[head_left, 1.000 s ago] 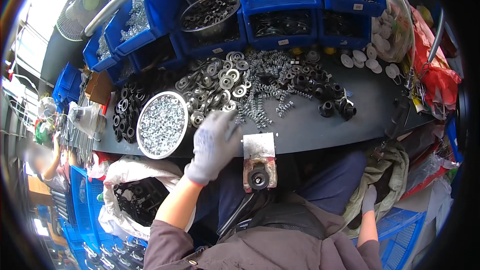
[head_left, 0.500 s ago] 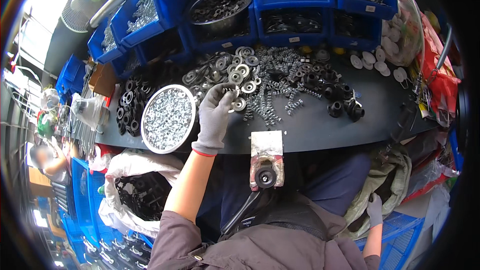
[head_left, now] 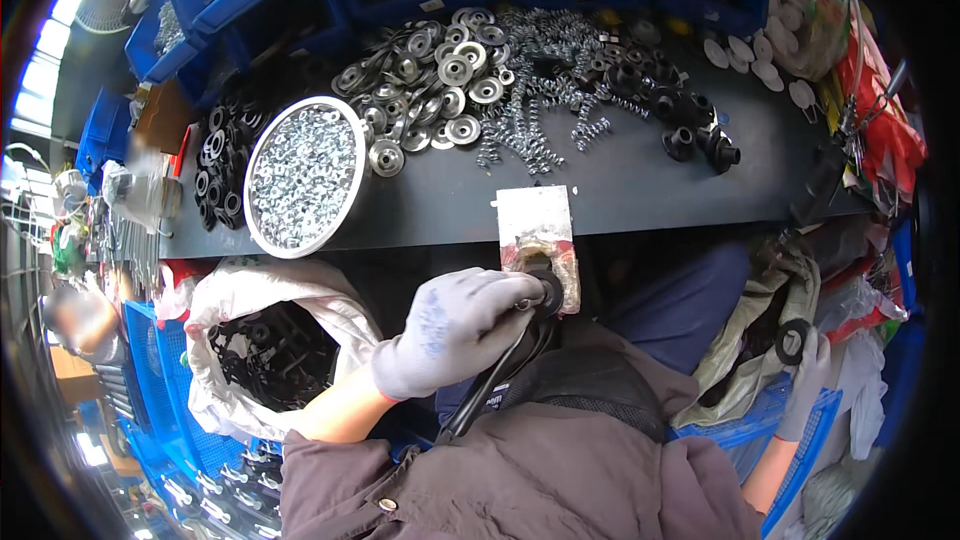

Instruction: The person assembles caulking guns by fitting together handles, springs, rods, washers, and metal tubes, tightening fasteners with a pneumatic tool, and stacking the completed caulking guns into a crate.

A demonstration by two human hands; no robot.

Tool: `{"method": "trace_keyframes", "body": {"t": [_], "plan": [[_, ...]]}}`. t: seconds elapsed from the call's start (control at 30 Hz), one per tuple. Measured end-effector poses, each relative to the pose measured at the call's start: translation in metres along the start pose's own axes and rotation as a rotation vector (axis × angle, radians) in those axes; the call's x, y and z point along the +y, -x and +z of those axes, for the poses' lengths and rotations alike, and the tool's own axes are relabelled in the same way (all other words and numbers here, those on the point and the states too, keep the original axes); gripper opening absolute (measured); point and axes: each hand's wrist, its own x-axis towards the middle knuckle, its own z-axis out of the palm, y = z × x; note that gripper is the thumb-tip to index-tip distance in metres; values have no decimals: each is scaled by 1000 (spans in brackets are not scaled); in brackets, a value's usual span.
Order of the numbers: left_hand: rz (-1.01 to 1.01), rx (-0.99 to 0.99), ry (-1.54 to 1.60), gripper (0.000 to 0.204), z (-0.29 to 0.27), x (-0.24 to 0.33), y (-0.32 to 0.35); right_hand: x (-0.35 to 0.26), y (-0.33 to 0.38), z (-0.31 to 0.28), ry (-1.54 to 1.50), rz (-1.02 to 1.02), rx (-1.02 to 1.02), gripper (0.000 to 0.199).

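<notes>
My left hand (head_left: 455,330), in a grey glove, is closed with its fingertips against a black round part (head_left: 549,292) at the near end of a worn metal fixture (head_left: 534,212). A small shiny bit shows by the fingertips; the fingers hide what else they may hold. On the far right, my gloved right hand (head_left: 808,380) grips a black ring (head_left: 793,342) beside an open greenish sack (head_left: 765,365). Beyond the fixture lie loose springs (head_left: 525,130), metal cupped discs (head_left: 455,70) and black knob-like parts (head_left: 680,140) on the dark table (head_left: 430,205).
A white-rimmed round tray (head_left: 362,165) of small metal pieces stands at the left, near black rings (head_left: 215,165). Blue bins (head_left: 420,8) line the back. A white sack (head_left: 215,360) of black parts sits below left. White discs (head_left: 740,52) lie at the back right.
My left hand has come from the discs and springs, where it pinched a small spring, down to the fixture. My right hand has risen from the greenish sack with a black ring.
</notes>
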Motion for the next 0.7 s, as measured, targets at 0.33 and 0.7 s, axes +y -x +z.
{"method": "trace_keyframes", "body": {"t": [0.33, 0.7], "plan": [[85, -3, -425, 45, 18, 5, 21, -216, 83, 179, -210, -1085, -158, 24], [-487, 1039, -428, 14, -120, -108, 123, -246, 52, 281, 16, -1144, -193, 17]]}}
